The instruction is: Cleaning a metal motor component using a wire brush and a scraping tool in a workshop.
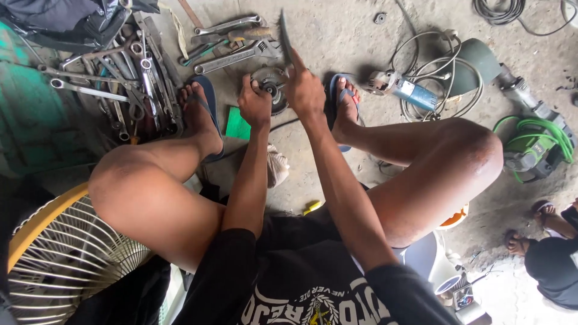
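I sit low with both legs spread over a concrete floor. My left hand (254, 103) grips a round metal disc-shaped part (272, 84) that rests on the floor between my feet. My right hand (305, 90) is closed on a long thin flat metal tool (285, 37), a file or blade, which points up and away from me, its lower end by the disc. A green flat piece (237, 125) lies just under my left wrist.
Several wrenches (120, 78) lie spread at the upper left, more wrenches (232, 57) above the disc. A blue angle grinder (400, 87) with coiled cable lies right of my foot, a green machine (536, 147) farther right. A fan guard (60, 259) stands lower left. Another person's feet (530, 235) show at right.
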